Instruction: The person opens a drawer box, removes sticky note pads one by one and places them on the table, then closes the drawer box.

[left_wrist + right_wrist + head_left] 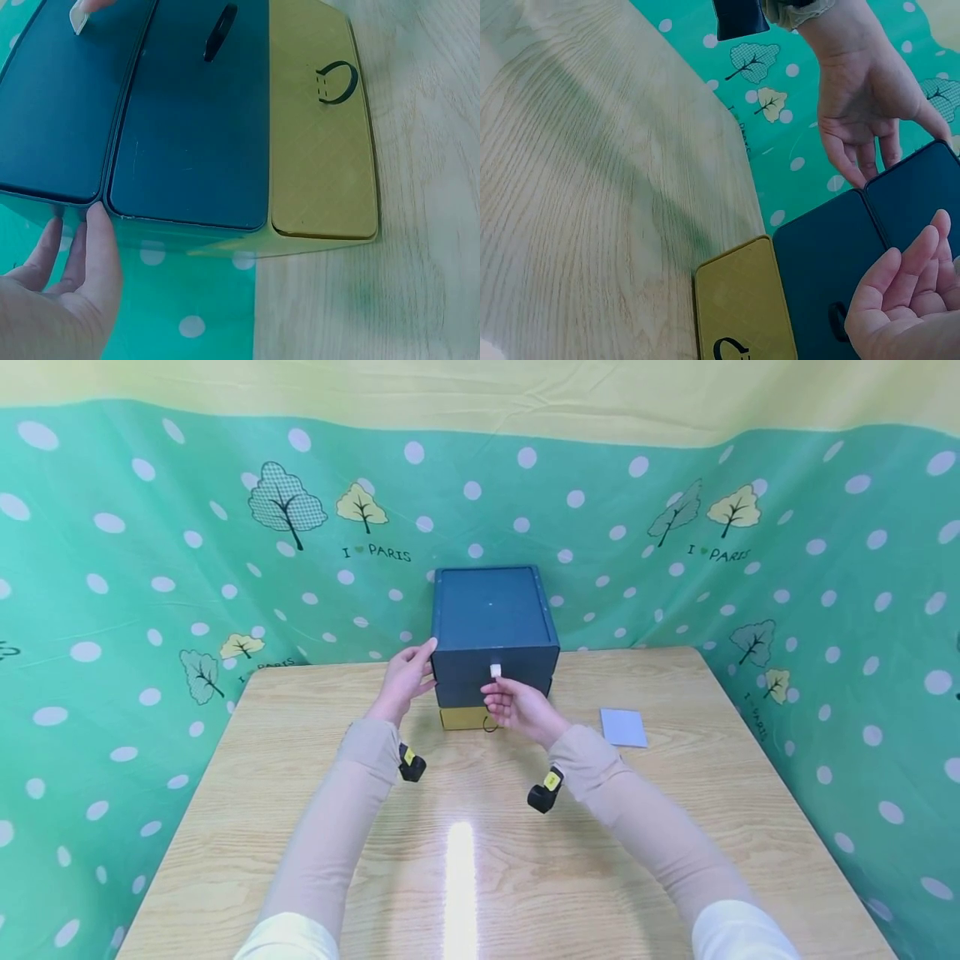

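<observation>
A small stack of drawers stands at the back of the table, with a dark blue top point(491, 606). Its two upper drawer fronts are dark blue and the lowest drawer point(322, 157) is yellow. All three drawer fronts sit closed. Black loop handles mark the middle and bottom drawers. My right hand point(521, 708) pinches the white pull tab point(495, 670) on the top drawer, its other fingers loosely bent. Against the stack's left side, my left hand point(406, 681) rests its extended fingertips point(100, 225), near the seam between the two upper drawers.
A pale blue square pad point(624, 727) lies on the wooden table point(337, 860), right of the drawers. Close behind the stack hangs a green dotted curtain point(360, 602), which also runs along both sides of the table.
</observation>
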`<state>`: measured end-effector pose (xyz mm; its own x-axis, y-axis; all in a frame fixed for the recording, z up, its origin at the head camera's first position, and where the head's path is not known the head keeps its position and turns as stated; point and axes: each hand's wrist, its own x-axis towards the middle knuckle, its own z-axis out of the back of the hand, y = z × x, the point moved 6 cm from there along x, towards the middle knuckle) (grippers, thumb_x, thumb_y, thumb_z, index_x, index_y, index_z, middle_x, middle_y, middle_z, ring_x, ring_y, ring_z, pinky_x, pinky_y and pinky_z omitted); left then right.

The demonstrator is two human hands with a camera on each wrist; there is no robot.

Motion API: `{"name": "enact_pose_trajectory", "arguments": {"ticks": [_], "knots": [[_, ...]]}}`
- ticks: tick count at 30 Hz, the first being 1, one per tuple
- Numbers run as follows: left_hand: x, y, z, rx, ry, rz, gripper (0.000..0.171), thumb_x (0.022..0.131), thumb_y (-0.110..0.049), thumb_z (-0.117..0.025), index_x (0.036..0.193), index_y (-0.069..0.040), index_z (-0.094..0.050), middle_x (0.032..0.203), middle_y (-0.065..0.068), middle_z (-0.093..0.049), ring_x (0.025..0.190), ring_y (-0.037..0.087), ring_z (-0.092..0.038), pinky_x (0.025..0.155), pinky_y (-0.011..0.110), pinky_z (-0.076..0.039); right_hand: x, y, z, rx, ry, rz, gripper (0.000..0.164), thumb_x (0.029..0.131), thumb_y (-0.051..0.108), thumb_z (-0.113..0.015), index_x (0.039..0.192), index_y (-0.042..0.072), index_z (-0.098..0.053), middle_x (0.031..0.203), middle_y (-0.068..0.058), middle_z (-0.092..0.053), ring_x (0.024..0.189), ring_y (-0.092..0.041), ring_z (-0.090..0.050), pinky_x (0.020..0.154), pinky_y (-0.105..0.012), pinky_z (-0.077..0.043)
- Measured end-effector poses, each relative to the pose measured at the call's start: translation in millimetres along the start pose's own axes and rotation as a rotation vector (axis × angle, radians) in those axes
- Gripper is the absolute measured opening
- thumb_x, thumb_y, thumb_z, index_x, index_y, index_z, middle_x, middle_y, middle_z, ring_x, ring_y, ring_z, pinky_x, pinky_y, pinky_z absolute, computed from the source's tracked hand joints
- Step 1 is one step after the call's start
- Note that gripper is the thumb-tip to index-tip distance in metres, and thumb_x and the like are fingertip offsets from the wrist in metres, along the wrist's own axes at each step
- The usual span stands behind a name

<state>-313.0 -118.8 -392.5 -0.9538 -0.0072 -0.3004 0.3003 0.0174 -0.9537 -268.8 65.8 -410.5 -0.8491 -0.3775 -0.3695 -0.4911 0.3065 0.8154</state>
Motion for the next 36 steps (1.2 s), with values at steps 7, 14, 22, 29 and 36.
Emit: {"name": "enact_pose_trajectory", "arguments": {"ticks": [7,14,22,29,36], "knots": [[3.9,1.9,0.6,0.004,-0.009,0.003,0.064,0.093,-0.047,-0.054,0.141,-0.007,-0.039,0.150,0.009,-0.034,0.133,0.029,-0.041,0.104,0.038,-0.045,-6,-10,6,0.030,0.024,-0.014,0.038,0.104,0.020,-0.032,0.083,0.009,-0.062,0.071,0.002,-0.061,0.066,-0.008,-0.054,0.067,-0.019,-0.046],[1.7,-0.6,-0.1,0.008,-0.009,-0.003,0.062,0.094,-0.045,-0.054,0.141,-0.006,-0.041,0.150,0.009,-0.035,0.131,0.029,-0.043,0.104,0.038,-0.045,-11,-23,13,0.026,0.045,-0.034,0.034,0.104,0.018,-0.030,0.088,0.007,-0.059,0.075,0.002,-0.060,0.071,-0.008,-0.054,0.072,-0.020,-0.047],[2.6,1.1,0.2,0.006,-0.015,0.002,0.062,0.094,-0.045,-0.054,0.140,-0.006,-0.042,0.148,0.010,-0.037,0.131,0.029,-0.044,0.103,0.038,-0.046,-14,-42,25,0.008,0.045,-0.045,0.036,0.104,0.017,-0.028,0.088,0.008,-0.059,0.077,0.002,-0.060,0.071,-0.008,-0.054,0.070,-0.020,-0.047],[2.9,1.5,-0.2,-0.004,-0.012,-0.002,0.062,0.094,-0.045,-0.054,0.140,-0.006,-0.041,0.149,0.009,-0.036,0.131,0.029,-0.043,0.104,0.038,-0.045,-13,-55,33,0.006,0.031,-0.055,0.033,0.104,0.019,-0.029,0.091,0.008,-0.058,0.079,0.002,-0.059,0.072,-0.008,-0.053,0.072,-0.021,-0.047],[3.8,1.4,-0.2,-0.003,-0.010,-0.002,0.062,0.093,-0.046,-0.054,0.140,-0.007,-0.042,0.150,0.008,-0.035,0.131,0.029,-0.043,0.104,0.038,-0.046,-10,-70,41,0.074,-0.005,-0.085,0.030,0.104,0.020,-0.029,0.100,0.005,-0.054,0.079,0.002,-0.059,0.075,-0.008,-0.054,0.075,-0.020,-0.046]]}}
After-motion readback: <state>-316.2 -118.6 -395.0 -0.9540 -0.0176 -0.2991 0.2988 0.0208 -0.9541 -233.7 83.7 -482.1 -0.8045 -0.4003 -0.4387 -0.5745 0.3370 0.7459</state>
